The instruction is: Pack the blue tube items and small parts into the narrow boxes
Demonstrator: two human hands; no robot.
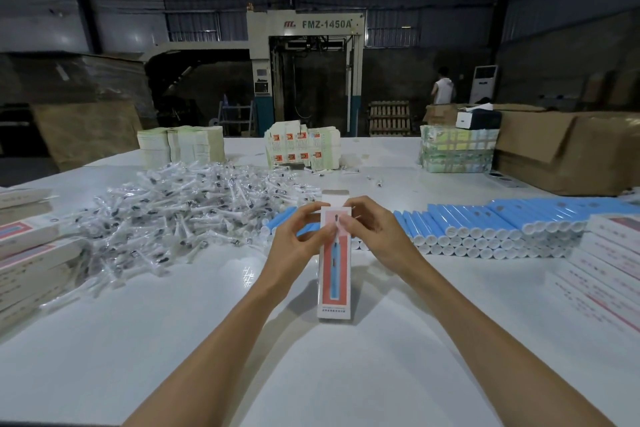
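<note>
- The narrow box (334, 274) is held upright at centre frame, its lower end seemingly on the table (207, 340), top flap (335, 193) open
- Its upper end is pinched from both sides by the left hand (298, 232) and the right hand (375, 230)
- The mouth should be kept square so contents slide straight in; whether anything is inside cannot be told
- Rows of blue tubes (485, 222) lie at right, small parts (180, 215) heaped at left

Both forearms (221, 340) extended forward, left hand (298, 236) and right hand (375, 232) close together, fingers (304, 213) curled, pinching
</note>
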